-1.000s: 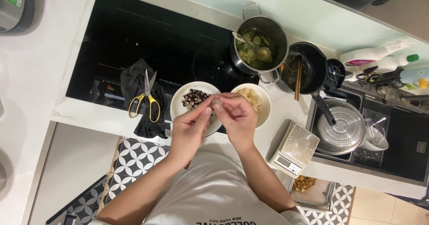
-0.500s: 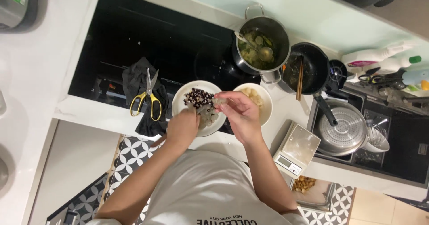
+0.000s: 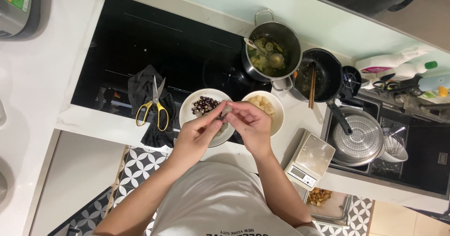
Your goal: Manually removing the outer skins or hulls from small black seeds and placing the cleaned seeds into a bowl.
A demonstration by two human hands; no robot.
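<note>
Hands (image 3: 224, 123) met over plate (image 3: 187, 116), your fingertips pinching small pale piece. Dark peels (image 3: 203, 104) lay piled on plate; bowl (image 3: 277, 119) held pale pieces (image 3: 262, 105). Peeling looked partway.

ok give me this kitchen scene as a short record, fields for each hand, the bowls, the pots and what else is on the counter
left hand: fingertips pinch a small pale item over the left bowl
right hand: meets the left hand at the same item
item held: too small to identify
left bowl: white, holds dark purplish pieces
right bowl: white, holds pale yellowish pieces
steel pot: on the black cooktop, greenish food and a ladle inside
dark pan: beside the pot, chopsticks resting in it
scissors: yellow-handled, lying on a dark cloth
kitchen scale: right of the bowls
</note>
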